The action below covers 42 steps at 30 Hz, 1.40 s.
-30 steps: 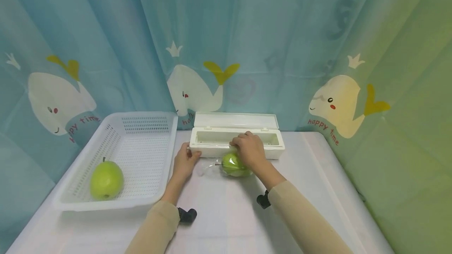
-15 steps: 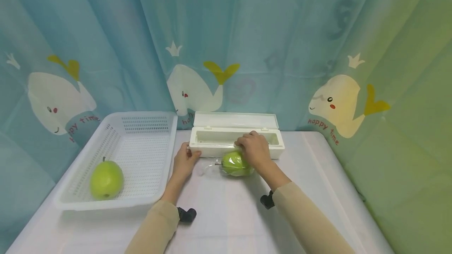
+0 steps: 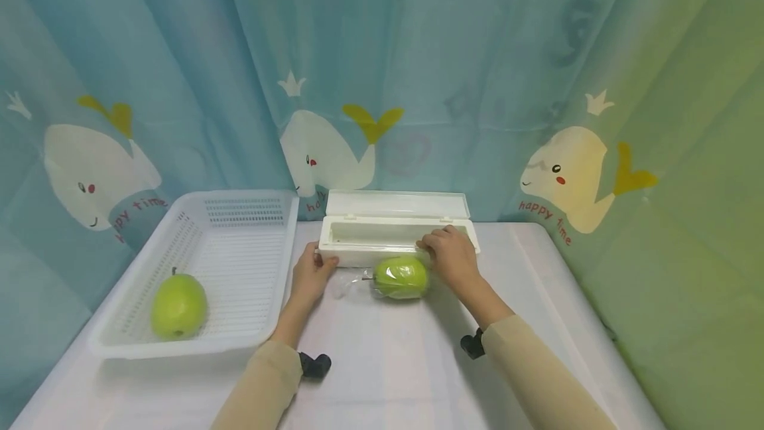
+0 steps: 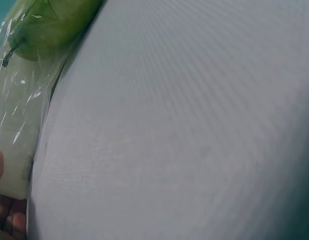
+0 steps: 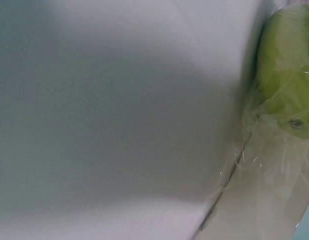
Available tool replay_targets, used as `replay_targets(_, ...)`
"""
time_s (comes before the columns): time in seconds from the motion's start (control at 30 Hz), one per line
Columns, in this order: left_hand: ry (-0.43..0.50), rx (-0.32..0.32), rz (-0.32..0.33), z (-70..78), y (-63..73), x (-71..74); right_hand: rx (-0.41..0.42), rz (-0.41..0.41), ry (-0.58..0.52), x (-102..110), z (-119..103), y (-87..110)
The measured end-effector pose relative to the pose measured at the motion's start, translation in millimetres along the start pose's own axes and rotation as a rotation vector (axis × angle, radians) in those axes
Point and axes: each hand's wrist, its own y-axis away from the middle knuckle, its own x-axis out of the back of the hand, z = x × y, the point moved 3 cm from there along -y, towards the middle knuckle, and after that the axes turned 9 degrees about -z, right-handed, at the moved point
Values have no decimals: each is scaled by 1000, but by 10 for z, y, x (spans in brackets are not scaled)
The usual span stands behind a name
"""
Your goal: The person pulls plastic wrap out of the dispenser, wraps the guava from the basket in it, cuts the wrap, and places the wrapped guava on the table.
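A long white cling film dispenser box (image 3: 358, 257) stands at the back of the table, its lid (image 3: 396, 205) tipped up behind it. My left hand (image 3: 310, 277) grips the box's left end, thumb on the front face. With curled fingers, my right hand (image 3: 451, 257) pinches the slide cutter at the front edge, right of centre; the fingers hide the cutter itself. Against the box front lies a green pear (image 3: 401, 278) under clear cling film (image 3: 347, 282), stem pointing left. In the right wrist view the film (image 5: 274, 170) stretches past the pear's bottom end (image 5: 294, 122) along the box.
To the left stands a white perforated basket (image 3: 285, 264) with a bare green pear (image 3: 178, 306) in its near left part. A blue-green curtain (image 3: 430, 71) printed with whales hangs right behind the box and along the table's sides.
My right hand has slid to the right along the box's front edge, past the wrapped pear, uncovering its right end. The left hand, box and pear stay in place.
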Motion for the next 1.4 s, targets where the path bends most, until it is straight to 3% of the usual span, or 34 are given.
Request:
replay_targets(0.17,-8,2,0,-12,-3,17,49,35,-9,-1,26,14)
replay_targets(0.77,-1,10,-15,-17,-7,0,-30,-18,4,91,198,122)
replay_targets(1.4,-8,15,-11,11,15,3,-12,0,45,161,372,221)
